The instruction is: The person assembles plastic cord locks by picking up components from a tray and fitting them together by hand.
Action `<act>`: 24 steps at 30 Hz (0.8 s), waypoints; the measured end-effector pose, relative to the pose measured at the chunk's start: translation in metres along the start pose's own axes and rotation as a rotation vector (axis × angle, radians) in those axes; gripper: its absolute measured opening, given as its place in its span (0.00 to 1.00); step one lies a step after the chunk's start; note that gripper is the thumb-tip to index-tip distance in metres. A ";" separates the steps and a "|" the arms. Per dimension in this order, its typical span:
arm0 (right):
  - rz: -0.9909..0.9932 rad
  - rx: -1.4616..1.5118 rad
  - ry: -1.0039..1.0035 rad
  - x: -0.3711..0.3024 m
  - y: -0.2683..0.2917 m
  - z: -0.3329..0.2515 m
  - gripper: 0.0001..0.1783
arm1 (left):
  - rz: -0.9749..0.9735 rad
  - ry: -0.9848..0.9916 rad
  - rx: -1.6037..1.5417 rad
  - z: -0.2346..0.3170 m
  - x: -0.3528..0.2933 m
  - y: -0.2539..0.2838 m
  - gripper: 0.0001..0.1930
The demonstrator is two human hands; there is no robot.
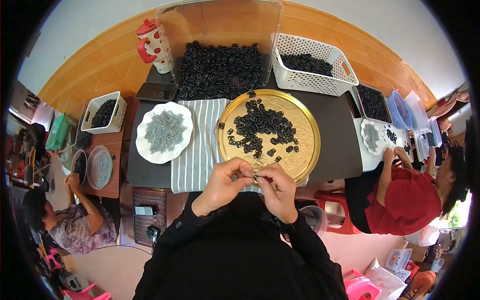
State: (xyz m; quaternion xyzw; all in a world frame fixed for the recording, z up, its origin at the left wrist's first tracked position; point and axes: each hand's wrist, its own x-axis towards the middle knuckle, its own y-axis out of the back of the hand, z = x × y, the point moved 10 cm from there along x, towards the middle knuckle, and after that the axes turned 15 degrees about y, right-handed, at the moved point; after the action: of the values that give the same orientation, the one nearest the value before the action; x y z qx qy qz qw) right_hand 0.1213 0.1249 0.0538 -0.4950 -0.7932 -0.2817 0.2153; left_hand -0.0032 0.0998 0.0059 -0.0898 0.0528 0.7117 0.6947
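Round tray [306,131]: gold-coloured, metallic in look, glossy, its surface patterned in relief; black pieces [257,125], plastic-looking, with slight sheen. Striped towel [189,150]: matt, soft cloth. Scalloped plate [142,136]: white, smooth, glossy. Perforated basket [310,83]: white plastic. Upright bin [276,31]: clear, shiny plastic. Tabletop [341,135]: dark, smooth. Wall panelling [116,56]: wood-like, polished.

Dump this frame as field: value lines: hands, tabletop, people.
left hand: pinching a small black piece
right hand: pinching the same piece
below hands: round gold tray with heaped black holed pieces
left of tray: striped cloth, white scalloped plate of slim grey pieces
behind tray: clear bin, white perforated basket, both holding black parts
back left: red-dotted tumbler
people: one person at left, another at right
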 end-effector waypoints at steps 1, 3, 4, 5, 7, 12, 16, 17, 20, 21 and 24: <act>0.006 -0.001 0.004 0.000 0.000 0.000 0.08 | -0.005 0.006 -0.051 0.000 0.000 -0.001 0.10; 0.011 -0.002 0.009 0.000 0.000 -0.001 0.08 | -0.012 0.012 -0.103 0.000 -0.001 0.000 0.10; 0.017 -0.002 0.016 0.000 0.000 -0.001 0.08 | -0.033 0.027 -0.123 -0.001 -0.001 0.000 0.10; 0.023 -0.002 0.023 0.000 -0.001 -0.002 0.08 | -0.054 0.043 -0.143 -0.002 -0.001 -0.001 0.10; 0.026 0.000 0.033 0.000 -0.002 -0.004 0.08 | -0.056 0.053 -0.173 -0.003 -0.002 -0.002 0.10; 0.006 -0.012 0.050 0.001 -0.003 -0.008 0.07 | -0.050 0.064 -0.206 -0.005 -0.003 -0.001 0.11; -0.027 -0.010 0.078 0.003 -0.005 -0.011 0.09 | -0.034 0.047 -0.157 -0.003 -0.004 -0.001 0.11; -0.054 -0.009 0.071 0.003 -0.007 -0.011 0.10 | -0.025 0.035 -0.139 -0.003 -0.004 -0.001 0.11; -0.085 -0.066 0.136 0.001 -0.007 -0.011 0.11 | -0.007 0.027 -0.137 0.001 -0.002 -0.004 0.11; -0.087 -0.065 0.138 0.001 -0.008 -0.011 0.11 | -0.005 0.026 -0.138 -0.001 -0.002 -0.004 0.11; -0.041 -0.029 0.081 -0.003 -0.007 -0.005 0.10 | 0.007 -0.002 -0.105 -0.001 0.000 -0.006 0.12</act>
State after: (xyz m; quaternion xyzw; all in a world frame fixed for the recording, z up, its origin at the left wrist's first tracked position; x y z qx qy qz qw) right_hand 0.1163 0.1172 0.0537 -0.4698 -0.7898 -0.3172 0.2343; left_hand 0.0032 0.0993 0.0051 -0.1251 0.0152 0.7160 0.6866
